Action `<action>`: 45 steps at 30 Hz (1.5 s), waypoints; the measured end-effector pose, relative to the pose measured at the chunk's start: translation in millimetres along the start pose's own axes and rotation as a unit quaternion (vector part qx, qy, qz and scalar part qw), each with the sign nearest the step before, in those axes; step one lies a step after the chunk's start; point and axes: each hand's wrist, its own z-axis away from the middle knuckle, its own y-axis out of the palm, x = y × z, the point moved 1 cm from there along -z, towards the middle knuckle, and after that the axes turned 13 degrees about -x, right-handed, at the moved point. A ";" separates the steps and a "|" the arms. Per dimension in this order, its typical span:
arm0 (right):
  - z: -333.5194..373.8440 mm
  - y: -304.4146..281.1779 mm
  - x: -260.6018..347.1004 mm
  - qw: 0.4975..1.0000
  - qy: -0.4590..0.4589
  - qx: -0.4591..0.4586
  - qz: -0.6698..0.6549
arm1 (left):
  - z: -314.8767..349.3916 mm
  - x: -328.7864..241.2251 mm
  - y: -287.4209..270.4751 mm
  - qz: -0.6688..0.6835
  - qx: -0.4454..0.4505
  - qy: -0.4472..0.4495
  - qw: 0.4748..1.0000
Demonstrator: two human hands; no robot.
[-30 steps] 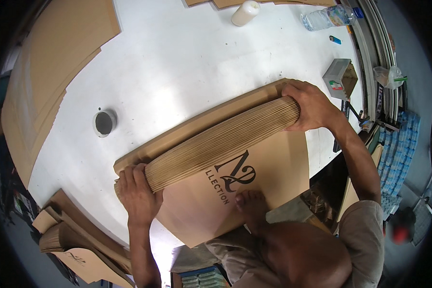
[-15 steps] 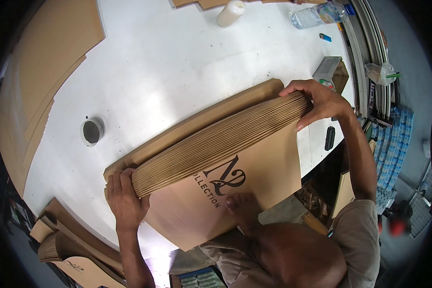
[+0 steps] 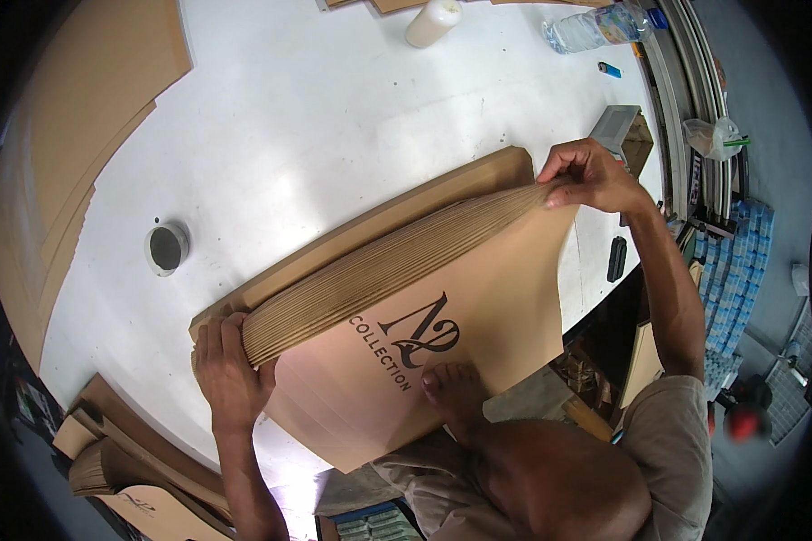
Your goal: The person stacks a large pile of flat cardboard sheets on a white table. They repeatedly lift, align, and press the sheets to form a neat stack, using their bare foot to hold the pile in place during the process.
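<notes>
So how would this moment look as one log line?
left hand: grips brown paper stack, left end | right hand: pinches its right end | surface: white table

Two bottles (image 3: 433, 22) are near the table's (image 3: 316, 117) far edge, one lighter (image 3: 610, 69) and one box (image 3: 612, 129) by its right. By its near edge: two hands (image 3: 597, 176), two stacks (image 3: 397, 257).

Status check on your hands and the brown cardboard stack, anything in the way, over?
Left hand gripping left end, right hand pinching right corner. Brown cardboard stack flat-topped no longer: edges fanned, right corner bunched. Bare foot on printed top sheet.
</notes>
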 end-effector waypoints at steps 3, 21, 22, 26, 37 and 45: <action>6.8 1.6 -0.5 0.997 -0.052 0.026 -0.043 | 1.2 -3.3 -0.7 -0.009 0.001 -0.006 1.000; 2.9 17.9 44.1 0.949 -0.131 0.088 0.271 | 6.7 -4.8 -5.5 -0.010 0.006 -0.008 1.000; 0.9 17.9 39.8 0.945 -0.147 0.082 0.281 | 5.1 -5.6 -6.0 -0.009 0.005 -0.005 1.000; -6.1 22.5 42.8 0.956 -0.127 0.092 0.249 | 4.0 -5.6 -6.5 -0.014 0.015 -0.007 1.000; -4.7 44.4 48.1 0.952 -0.144 -0.001 0.270 | 6.1 -15.6 -12.6 -0.034 0.003 -0.001 0.999; 19.1 44.1 31.0 0.930 -0.212 -0.103 0.281 | 19.3 -19.4 -11.7 -0.055 -0.028 -0.010 0.998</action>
